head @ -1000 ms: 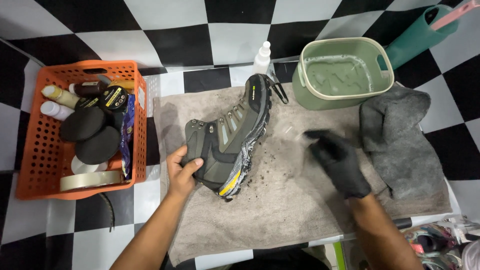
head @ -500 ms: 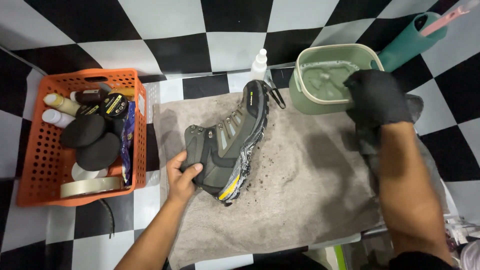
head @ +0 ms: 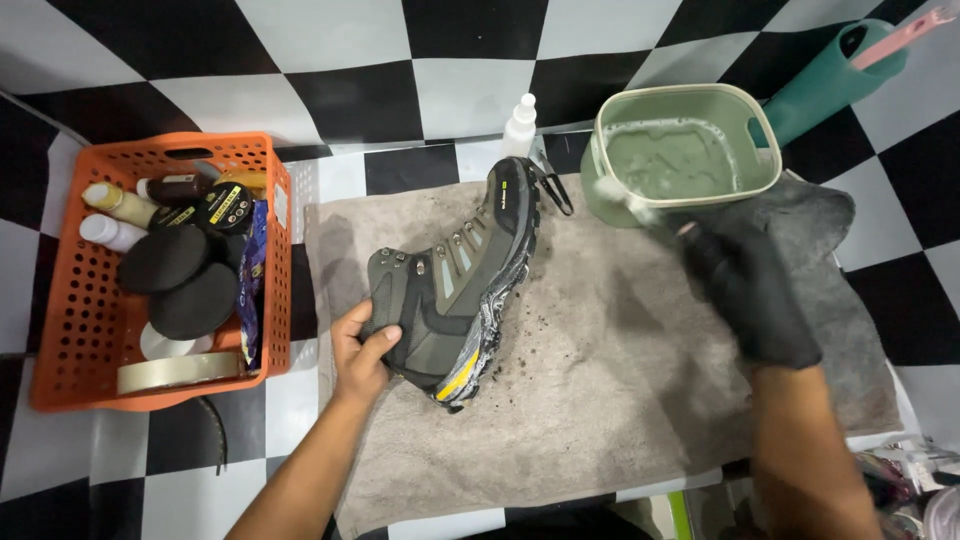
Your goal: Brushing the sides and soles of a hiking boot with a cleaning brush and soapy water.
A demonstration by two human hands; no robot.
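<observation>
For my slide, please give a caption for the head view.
Left hand steadies a muddy boot while gloved right hand holds a brush.

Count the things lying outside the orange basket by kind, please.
Hiking boot: 1
Green tub of soapy water: 1
White squeeze bottle: 1
Brush in the gloved right hand: 1
Towels, beige and grey: 2
Teal container: 1
Total: 7

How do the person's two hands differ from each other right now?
The left hand is bare, while the right hand wears a black glove. The left hand grips the heel end of the grey boot lying on the towel; the right hand holds a small white-tipped brush near the green tub of cloudy water. The left hand looks sharp, the right hand blurred. Both are over the towel.
</observation>
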